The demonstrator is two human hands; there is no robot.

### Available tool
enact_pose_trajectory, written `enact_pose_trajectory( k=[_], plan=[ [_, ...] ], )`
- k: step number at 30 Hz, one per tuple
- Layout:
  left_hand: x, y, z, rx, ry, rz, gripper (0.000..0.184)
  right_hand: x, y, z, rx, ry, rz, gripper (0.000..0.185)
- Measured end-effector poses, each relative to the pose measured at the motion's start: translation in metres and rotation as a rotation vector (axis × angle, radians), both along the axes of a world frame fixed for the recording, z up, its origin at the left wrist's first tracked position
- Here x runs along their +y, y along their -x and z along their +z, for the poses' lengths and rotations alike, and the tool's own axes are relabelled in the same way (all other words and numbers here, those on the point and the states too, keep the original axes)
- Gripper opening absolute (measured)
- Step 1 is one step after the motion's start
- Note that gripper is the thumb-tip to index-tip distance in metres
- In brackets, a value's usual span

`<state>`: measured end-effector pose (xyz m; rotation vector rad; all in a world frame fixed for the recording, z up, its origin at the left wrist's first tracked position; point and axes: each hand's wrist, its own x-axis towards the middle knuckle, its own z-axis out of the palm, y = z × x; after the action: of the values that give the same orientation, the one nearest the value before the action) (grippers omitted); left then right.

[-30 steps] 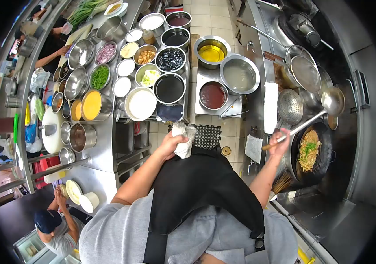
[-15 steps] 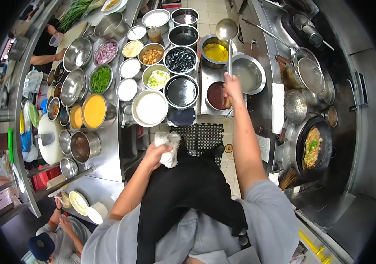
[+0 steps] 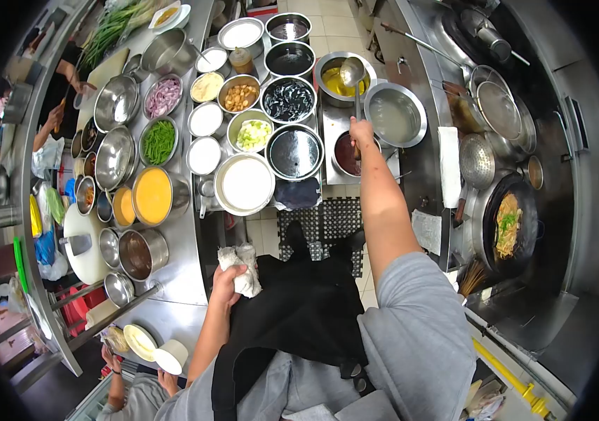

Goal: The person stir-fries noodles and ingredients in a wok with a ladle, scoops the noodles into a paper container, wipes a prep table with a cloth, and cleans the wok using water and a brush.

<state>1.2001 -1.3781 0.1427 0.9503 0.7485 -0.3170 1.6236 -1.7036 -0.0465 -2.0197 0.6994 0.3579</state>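
Observation:
My right hand (image 3: 362, 132) is closed round the handle of a metal ladle (image 3: 353, 72), whose bowl is at the pot of yellow oil (image 3: 331, 77). Below that hand stands a pot of dark red liquid (image 3: 343, 156), partly hidden by my forearm. To the right of the ladle is a wide pot of cloudy liquid (image 3: 395, 116). My left hand (image 3: 226, 283) grips a crumpled white cloth (image 3: 246, 279) beside my black apron. At the right, a wok (image 3: 489, 221) holds noodles (image 3: 507, 217) topped with chopped greens.
Several pots and bowls of ingredients cover the middle counter, including a white-filled pot (image 3: 244, 184). A perforated skimmer (image 3: 477, 161) and strainers (image 3: 499, 111) lie by the wok. Two co-workers are at the left: one's forearm (image 3: 48, 128) shows above, another's sleeve (image 3: 138, 396) below.
My right hand has swung the ladle from beside the wok to the oil pot and lowered its bowl there. My left hand has moved left and down with the cloth.

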Motion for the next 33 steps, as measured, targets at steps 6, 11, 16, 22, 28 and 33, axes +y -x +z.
enact_pose_trajectory(
  k=[6,11,16,22,28,33],
  plan=[
    [0.004,0.000,0.000,0.014,0.023,-0.032,0.042,-0.004,-0.005,-0.004,0.104,0.018,0.168,0.050],
    [-0.002,-0.008,0.005,0.019,0.014,-0.069,0.042,-0.007,0.009,0.013,-0.048,-0.215,0.084,0.060],
    [-0.020,-0.023,0.003,-0.051,0.089,-0.108,0.042,-0.016,0.014,0.036,-0.113,-0.499,-0.094,0.035],
    [-0.049,-0.037,0.006,-0.092,0.098,-0.149,0.041,-0.036,0.019,0.085,-0.134,-0.550,-0.109,0.035],
    [-0.100,-0.051,0.022,-0.120,0.065,-0.179,0.045,-0.077,0.028,0.136,-0.015,-0.925,-0.098,0.037],
    [-0.165,-0.072,0.010,-0.109,0.047,-0.263,0.037,-0.140,0.083,0.225,-0.053,-1.385,-0.026,0.039]
  ],
)
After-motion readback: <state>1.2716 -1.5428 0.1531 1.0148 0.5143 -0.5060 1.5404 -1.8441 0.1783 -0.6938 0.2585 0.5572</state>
